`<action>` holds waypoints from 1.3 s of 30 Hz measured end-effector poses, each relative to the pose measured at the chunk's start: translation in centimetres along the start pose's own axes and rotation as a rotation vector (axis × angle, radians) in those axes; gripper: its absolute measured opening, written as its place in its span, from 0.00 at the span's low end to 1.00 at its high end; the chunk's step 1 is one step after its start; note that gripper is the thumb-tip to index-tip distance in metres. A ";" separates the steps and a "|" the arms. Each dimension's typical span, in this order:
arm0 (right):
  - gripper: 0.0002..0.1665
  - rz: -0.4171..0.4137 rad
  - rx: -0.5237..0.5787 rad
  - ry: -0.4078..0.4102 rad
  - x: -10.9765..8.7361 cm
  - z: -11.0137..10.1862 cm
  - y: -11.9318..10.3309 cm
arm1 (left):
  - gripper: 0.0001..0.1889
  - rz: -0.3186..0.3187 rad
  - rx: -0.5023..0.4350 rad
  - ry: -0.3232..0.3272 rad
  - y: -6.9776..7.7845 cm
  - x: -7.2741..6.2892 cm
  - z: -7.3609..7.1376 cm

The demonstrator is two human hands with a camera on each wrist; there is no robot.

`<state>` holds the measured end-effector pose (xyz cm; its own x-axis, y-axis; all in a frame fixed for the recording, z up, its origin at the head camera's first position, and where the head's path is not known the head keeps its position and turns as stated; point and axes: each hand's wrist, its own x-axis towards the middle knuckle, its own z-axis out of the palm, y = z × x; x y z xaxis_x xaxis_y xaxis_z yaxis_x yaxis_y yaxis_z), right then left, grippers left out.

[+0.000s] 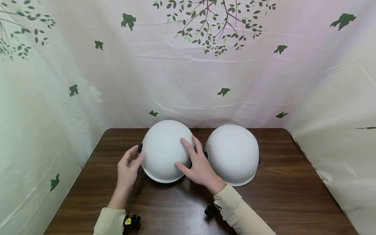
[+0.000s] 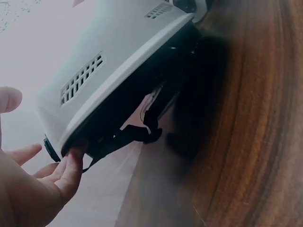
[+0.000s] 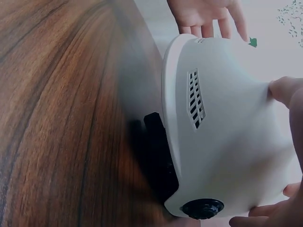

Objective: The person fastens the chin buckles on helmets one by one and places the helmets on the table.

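Pale sleeves (image 1: 242,210) before smooth white vented helmet (image 1: 165,150)

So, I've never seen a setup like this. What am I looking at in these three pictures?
There's no robot here, just a person's two bare hands. The wide picture comes from a camera worn on the head, looking forward and down. The other two come from small black cameras, one on each wrist, looking at that hand's work.

Two white helmets are at the brown wooden table. The left hand holds the left helmet by its edge; the right hand is spread on its dome. The left wrist view shows dark straps beneath it. The right helmet sits beside it, not held.
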<state>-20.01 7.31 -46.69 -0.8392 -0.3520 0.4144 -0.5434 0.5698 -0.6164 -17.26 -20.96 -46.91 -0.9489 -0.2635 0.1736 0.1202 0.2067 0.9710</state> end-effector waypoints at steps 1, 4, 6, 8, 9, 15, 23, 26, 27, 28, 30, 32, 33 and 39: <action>0.51 0.004 0.014 0.000 0.0 -0.1 0.0 | 0.24 0.020 -0.008 0.013 0.1 0.0 0.1; 0.50 0.025 0.036 -0.013 -0.1 -0.2 -0.1 | 0.22 0.077 -0.043 0.051 0.3 -0.1 0.4; 0.50 0.037 0.043 -0.018 -0.1 -0.2 -0.2 | 0.21 0.106 -0.066 0.073 0.3 -0.2 0.6; 0.50 0.046 0.048 -0.020 -0.2 -0.3 -0.2 | 0.21 0.132 -0.083 0.090 0.5 -0.3 0.8; 0.51 0.049 0.050 -0.019 -0.3 -0.3 -0.2 | 0.22 0.145 -0.085 0.097 0.6 -0.4 0.8; 0.54 0.074 0.074 -0.008 -0.3 -0.3 0.4 | 0.26 0.218 -0.092 0.103 1.6 -0.4 1.0; 0.53 0.024 0.092 0.026 0.0 -0.8 1.1 | 0.30 0.344 -0.110 0.071 2.9 -0.1 1.2; 0.51 0.009 0.108 0.036 0.1 -1.0 1.2 | 0.30 0.385 -0.119 0.059 3.4 -0.2 1.4; 0.51 0.013 0.113 0.032 0.2 -1.0 1.2 | 0.30 0.397 -0.117 0.057 3.6 -0.3 1.4; 0.51 0.022 0.121 0.026 0.1 -1.0 1.2 | 0.30 0.413 -0.114 0.052 3.9 -0.4 1.5; 0.52 0.052 0.136 0.011 0.1 -0.9 1.2 | 0.30 0.440 -0.115 0.031 4.2 -0.5 1.6; 0.52 0.083 0.156 -0.001 0.0 -0.8 1.2 | 0.30 0.468 -0.120 0.003 4.6 -0.7 1.7; 0.53 0.094 0.163 -0.005 -0.1 -0.8 1.2 | 0.29 0.477 -0.129 -0.011 4.7 -0.8 1.7; 0.53 0.088 0.176 -0.017 -0.4 -0.7 1.2 | 0.28 0.519 -0.165 -0.079 5.4 -1.1 1.7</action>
<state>-20.38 8.65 -47.16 -0.8831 -0.3198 0.3435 -0.4617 0.4613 -0.7577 -16.04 -17.96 -42.10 -0.7711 -0.0935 0.6298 0.6163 0.1388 0.7752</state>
